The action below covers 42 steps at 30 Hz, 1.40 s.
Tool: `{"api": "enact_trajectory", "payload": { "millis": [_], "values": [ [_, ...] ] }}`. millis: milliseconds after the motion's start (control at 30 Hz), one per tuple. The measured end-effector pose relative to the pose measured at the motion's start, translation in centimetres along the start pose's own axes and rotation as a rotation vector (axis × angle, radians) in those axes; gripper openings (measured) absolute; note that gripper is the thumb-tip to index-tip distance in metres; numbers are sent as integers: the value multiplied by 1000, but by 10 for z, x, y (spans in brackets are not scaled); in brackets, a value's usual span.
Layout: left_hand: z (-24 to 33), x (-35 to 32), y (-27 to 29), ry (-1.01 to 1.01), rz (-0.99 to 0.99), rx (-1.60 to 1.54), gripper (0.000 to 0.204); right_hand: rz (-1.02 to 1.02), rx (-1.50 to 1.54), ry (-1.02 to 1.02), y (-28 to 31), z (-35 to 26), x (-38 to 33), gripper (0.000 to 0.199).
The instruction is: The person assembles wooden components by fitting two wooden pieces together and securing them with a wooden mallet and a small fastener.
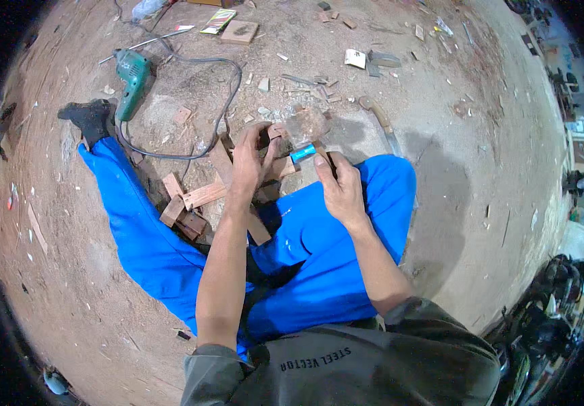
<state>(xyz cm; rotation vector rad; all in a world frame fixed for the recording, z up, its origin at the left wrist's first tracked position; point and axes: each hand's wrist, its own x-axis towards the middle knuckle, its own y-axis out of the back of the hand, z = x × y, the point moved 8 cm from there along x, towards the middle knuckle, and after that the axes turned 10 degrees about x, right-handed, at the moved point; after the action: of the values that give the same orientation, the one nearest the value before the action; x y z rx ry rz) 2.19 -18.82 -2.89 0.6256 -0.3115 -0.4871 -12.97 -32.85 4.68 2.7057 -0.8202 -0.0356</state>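
Observation:
I sit on a dusty floor in blue trousers (150, 237), one leg stretched out to the left. My left hand (248, 162) pinches a small brown wooden piece (276, 131) between its fingertips. My right hand (340, 188) grips a thin tool with a bright blue band (303, 153), and its tip points toward the wooden piece. A crumpled clear plastic bag (307, 124) lies just beyond both hands. Joined wooden strips (200, 195) rest on the floor under my left forearm.
A green electric drill (133, 76) with a grey cable (227, 81) lies at the upper left. A curved-handled blade (381, 123) lies right of the hands. Wood scraps, a flat block (239, 31) and white paper (355, 58) litter the far floor.

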Motion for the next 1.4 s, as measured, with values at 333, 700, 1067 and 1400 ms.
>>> {"api": "enact_trajectory", "payload": {
  "millis": [333,700,1067,1400],
  "values": [
    [19,34,25,-167,-73,293,39,88,176,-170,-3,48,12,42],
    [-12,72,6,285,-252,112,25,106,58,-137,-10,37,45,45],
    [1,54,10,178,79,-11,16,112,60,-49,-12,29,71,38],
    [-23,52,3,391,26,-185,31,75,15,-57,-23,39,80,37]
  ]
}}
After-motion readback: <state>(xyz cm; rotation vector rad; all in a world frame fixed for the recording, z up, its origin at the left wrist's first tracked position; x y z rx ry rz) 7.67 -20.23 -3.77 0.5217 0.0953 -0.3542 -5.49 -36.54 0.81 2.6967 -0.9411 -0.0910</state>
